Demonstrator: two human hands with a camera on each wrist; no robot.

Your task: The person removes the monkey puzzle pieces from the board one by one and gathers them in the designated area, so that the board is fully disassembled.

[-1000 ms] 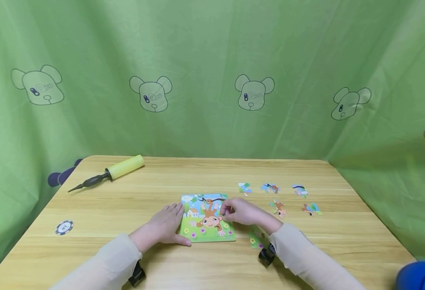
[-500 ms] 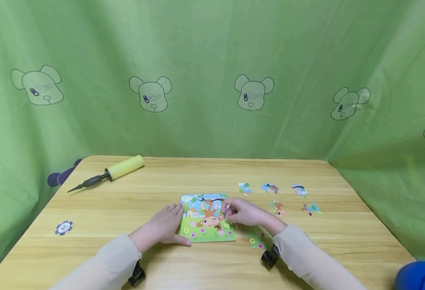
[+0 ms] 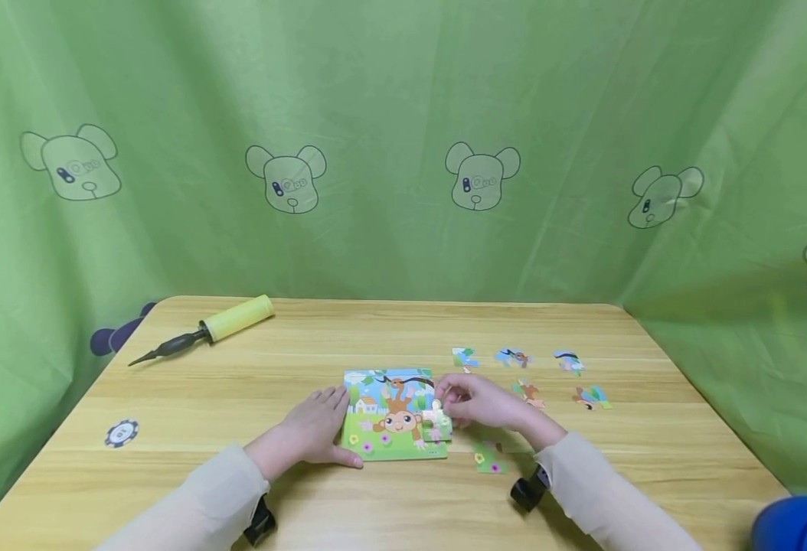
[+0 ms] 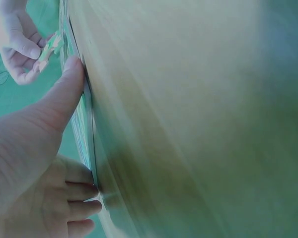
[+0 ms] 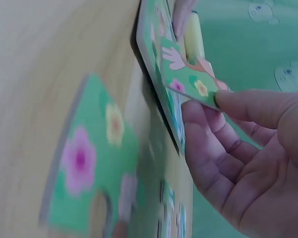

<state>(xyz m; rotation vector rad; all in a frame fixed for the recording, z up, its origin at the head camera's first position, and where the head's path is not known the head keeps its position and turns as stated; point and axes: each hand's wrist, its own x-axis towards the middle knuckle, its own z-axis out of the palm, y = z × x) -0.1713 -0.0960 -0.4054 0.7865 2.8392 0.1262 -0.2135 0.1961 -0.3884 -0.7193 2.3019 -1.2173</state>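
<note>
A square jigsaw board (image 3: 376, 451) with a monkey picture lies flat mid-table. My left hand (image 3: 310, 428) rests along its left side, fingers extended at the edge and thumb by the near left corner. Thumb and fingers of my right hand (image 3: 475, 402) pinch a puzzle piece (image 5: 191, 74) by its edge. That piece is green with flowers and a pink monkey hand, and it is tilted over the board's right side. Close by on the table lies another flowered puzzle piece (image 3: 489, 458), large and blurred in the right wrist view.
Several loose puzzle pieces (image 3: 514, 357) lie spread behind and right of the board. A yellow hand pump (image 3: 238, 317) is at the back left, and a poker chip (image 3: 122, 433) at the left. Something blue and rounded (image 3: 799, 524) stands at the front right corner.
The right hand has drawn back slightly to the right, and the pinched piece now shows raised and shifted right over the board. My left hand has stayed in place.
</note>
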